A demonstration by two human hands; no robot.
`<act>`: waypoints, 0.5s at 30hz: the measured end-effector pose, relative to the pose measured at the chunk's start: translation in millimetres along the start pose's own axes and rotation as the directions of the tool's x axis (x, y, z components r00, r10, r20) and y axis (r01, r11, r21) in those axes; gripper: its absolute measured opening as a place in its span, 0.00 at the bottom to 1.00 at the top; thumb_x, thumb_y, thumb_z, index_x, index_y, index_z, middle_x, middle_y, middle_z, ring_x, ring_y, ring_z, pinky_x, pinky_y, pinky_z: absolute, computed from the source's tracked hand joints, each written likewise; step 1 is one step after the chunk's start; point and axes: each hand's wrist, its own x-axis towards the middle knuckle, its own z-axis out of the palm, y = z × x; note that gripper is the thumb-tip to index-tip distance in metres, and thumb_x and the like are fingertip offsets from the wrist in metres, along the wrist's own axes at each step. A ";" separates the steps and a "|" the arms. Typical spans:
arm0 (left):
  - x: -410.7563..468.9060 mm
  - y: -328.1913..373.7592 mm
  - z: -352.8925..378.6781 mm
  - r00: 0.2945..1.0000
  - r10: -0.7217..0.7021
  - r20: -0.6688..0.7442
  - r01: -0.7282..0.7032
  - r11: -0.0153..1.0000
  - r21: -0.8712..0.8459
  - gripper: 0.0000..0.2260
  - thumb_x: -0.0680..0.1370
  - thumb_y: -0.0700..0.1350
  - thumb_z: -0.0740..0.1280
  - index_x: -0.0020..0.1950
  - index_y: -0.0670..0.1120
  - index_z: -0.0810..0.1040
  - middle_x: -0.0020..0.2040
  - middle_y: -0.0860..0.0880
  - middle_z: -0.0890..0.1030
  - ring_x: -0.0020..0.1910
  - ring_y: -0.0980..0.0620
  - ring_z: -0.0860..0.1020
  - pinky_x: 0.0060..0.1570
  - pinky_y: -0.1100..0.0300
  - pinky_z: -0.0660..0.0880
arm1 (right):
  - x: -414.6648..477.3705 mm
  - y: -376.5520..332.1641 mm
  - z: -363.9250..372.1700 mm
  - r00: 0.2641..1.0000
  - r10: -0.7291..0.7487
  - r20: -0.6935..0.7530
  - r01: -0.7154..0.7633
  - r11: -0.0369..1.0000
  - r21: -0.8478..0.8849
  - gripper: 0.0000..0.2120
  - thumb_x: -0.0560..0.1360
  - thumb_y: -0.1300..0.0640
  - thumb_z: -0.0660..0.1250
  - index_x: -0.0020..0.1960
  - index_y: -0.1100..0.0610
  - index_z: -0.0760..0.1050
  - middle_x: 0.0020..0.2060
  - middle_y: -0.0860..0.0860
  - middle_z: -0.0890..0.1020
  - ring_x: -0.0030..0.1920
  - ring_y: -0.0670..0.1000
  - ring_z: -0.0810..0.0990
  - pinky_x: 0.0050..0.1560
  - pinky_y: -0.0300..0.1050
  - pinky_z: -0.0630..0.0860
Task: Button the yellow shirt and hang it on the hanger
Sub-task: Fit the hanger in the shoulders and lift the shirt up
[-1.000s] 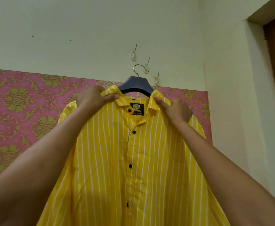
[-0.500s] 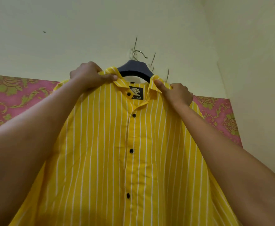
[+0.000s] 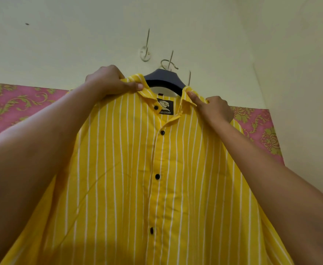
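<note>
Shirt up high in our head view: the yellow shirt (image 3: 128, 178) sits on the dark hanger (image 3: 165, 79), raised against the pale wall (image 3: 61, 44). Our left hand (image 3: 109, 81) has its fingers (image 3: 135, 86) curled tight round the left side of the collar, thumb pinching the cloth. Our right hand (image 3: 216, 109) grips the right side of the collar the same way, fingers (image 3: 192, 96) closed on the fabric. Black buttons (image 3: 162, 132) run fastened down the front, the neck open beside the black label (image 3: 165, 107). The hanger's metal hook (image 3: 168, 64) sits right at the middle of three nails (image 3: 147, 43); we cannot tell whether it has caught. Pink patterned wallpaper (image 3: 13, 104) runs behind.
</note>
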 end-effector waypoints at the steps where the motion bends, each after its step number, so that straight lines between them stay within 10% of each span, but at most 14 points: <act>1: -2.9 0.2 3.0 1.000 0.000 -0.005 0.000 1.000 0.012 0.30 0.66 0.70 0.64 0.49 0.44 0.77 0.42 0.46 0.76 0.45 0.44 0.74 0.45 0.52 0.72 | -2.7 3.6 0.6 1.000 0.006 0.008 -0.006 1.000 -0.003 0.31 0.68 0.26 0.54 0.28 0.55 0.64 0.37 0.56 0.77 0.46 0.61 0.78 0.48 0.50 0.68; 6: -16.0 -0.1 12.1 0.998 0.001 -0.066 0.005 0.997 0.079 0.32 0.67 0.71 0.62 0.52 0.44 0.78 0.44 0.46 0.76 0.44 0.45 0.73 0.43 0.53 0.68 | -9.7 12.6 6.4 0.999 0.028 0.032 -0.028 0.999 -0.018 0.39 0.67 0.25 0.53 0.48 0.61 0.78 0.50 0.60 0.81 0.55 0.63 0.77 0.54 0.54 0.71; 15: -35.3 2.1 17.3 0.993 0.058 -0.105 -0.040 0.986 0.159 0.32 0.70 0.69 0.62 0.64 0.47 0.73 0.60 0.43 0.77 0.60 0.41 0.73 0.53 0.49 0.71 | -17.1 20.9 7.0 0.992 -0.022 0.125 0.021 1.000 0.010 0.32 0.75 0.35 0.53 0.69 0.58 0.65 0.68 0.59 0.70 0.68 0.61 0.67 0.66 0.57 0.63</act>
